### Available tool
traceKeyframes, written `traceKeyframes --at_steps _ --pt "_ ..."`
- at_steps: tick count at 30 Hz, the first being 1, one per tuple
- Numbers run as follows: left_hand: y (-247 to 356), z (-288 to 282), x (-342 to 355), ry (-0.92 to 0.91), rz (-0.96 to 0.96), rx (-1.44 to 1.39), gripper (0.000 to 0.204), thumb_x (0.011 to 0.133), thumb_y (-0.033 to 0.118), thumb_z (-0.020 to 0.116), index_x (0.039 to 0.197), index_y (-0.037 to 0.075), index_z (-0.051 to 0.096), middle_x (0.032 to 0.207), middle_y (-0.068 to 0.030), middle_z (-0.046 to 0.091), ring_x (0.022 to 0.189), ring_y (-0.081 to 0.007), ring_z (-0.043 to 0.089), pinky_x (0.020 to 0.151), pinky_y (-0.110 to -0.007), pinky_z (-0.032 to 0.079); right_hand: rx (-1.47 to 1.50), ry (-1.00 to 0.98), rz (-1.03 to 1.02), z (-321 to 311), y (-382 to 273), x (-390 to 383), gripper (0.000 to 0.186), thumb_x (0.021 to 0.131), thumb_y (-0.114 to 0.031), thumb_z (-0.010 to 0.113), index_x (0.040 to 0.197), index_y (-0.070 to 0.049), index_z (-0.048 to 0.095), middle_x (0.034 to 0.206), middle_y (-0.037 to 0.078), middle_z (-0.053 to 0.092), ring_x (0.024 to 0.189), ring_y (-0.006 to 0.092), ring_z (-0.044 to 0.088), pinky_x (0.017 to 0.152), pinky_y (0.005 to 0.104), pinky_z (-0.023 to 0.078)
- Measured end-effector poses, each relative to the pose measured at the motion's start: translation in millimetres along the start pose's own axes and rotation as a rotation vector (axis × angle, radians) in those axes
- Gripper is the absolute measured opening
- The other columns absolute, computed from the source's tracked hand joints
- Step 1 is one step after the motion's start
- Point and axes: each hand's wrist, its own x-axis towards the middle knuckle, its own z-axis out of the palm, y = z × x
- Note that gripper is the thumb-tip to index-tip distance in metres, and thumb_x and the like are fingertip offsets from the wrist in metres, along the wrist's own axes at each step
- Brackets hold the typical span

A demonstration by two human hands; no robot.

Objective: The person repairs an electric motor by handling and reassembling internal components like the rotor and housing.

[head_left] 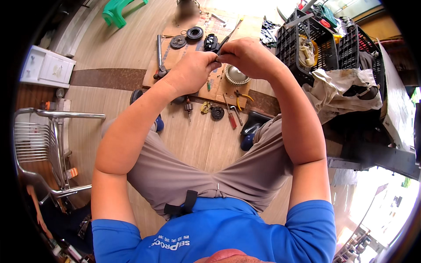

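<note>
My left hand (193,70) and my right hand (245,57) meet over a cardboard sheet (247,28), fingers curled together round something small and dark that I cannot make out. A long thin dark tool (232,30) sticks up behind my fingers; whether I hold it is unclear. About them lie a black molded part (211,42), two round dark parts (194,33) (178,42), a hammer-like steel tool (160,52) and a silver round housing (237,78), partly hidden. Nearer me are pliers (244,101), screwdrivers (232,118), a motor armature (188,108) and a small black disc (217,113).
Black crates (287,46) holding cables and tools, with stained cloths (340,92), stand at my right. A metal-framed chair (79,114) and white cabinet (46,65) are at my left. A green stool (116,13) is at the back. My booted feet (250,127) flank the parts.
</note>
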Motion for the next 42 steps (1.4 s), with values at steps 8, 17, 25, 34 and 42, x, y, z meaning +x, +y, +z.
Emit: traceKeyframes --at_steps 8,17,25,34,42 --pt "-13 -11 -7 0.168 0.220 0.254 0.015 0.091 0.012 0.059 0.099 0.000 0.060 0.087 -0.0200 0.062 0.081 -0.0367 0.060 0.070 -0.041 0.048 0.169 -0.001 0.142 -13 -1 0 0.018 0.089 -0.019 0.064 0.090 -0.001 0.066 0.073 0.017 0.062 0.067 0.0303 0.057 0.065 0.0379 0.047" --pt "-24 -9 -1 0.455 0.549 0.485 0.008 0.086 0.012 0.059 0.090 0.004 0.059 0.072 -0.0110 0.062 0.071 -0.0265 0.064 0.061 -0.036 0.051 0.170 0.018 0.207 -22 -2 -5 0.018 0.091 -0.019 0.062 0.090 -0.002 0.067 0.063 0.014 0.054 0.058 0.0225 0.050 0.058 0.0355 0.043" --pt "-24 -22 -5 0.391 0.592 0.442 0.007 0.081 0.005 0.058 0.088 0.003 0.060 0.073 -0.0117 0.061 0.071 -0.0279 0.064 0.062 -0.037 0.051 0.348 -0.085 0.299 -20 -2 -7 0.019 0.095 -0.015 0.060 0.093 0.003 0.066 0.068 0.005 0.057 0.066 0.0093 0.047 0.064 0.0273 0.044" --pt "-18 -14 -7 0.256 0.357 0.290 0.008 0.086 0.004 0.060 0.092 0.000 0.060 0.083 -0.0183 0.063 0.081 -0.0367 0.061 0.069 -0.042 0.049 0.402 -0.149 0.373 -9 -7 -13 0.020 0.097 -0.018 0.057 0.095 0.000 0.066 0.063 0.000 0.049 0.060 0.0070 0.043 0.055 0.0253 0.039" --pt "-20 -34 -14 -0.176 -0.093 -0.337 0.022 0.097 0.020 0.056 0.100 0.001 0.066 0.072 -0.0080 0.064 0.063 -0.0133 0.058 0.059 -0.027 0.047 0.102 0.054 0.113 -4 -8 -12 0.015 0.087 -0.016 0.065 0.084 -0.002 0.064 0.071 0.014 0.059 0.067 0.0280 0.059 0.061 0.0368 0.046"
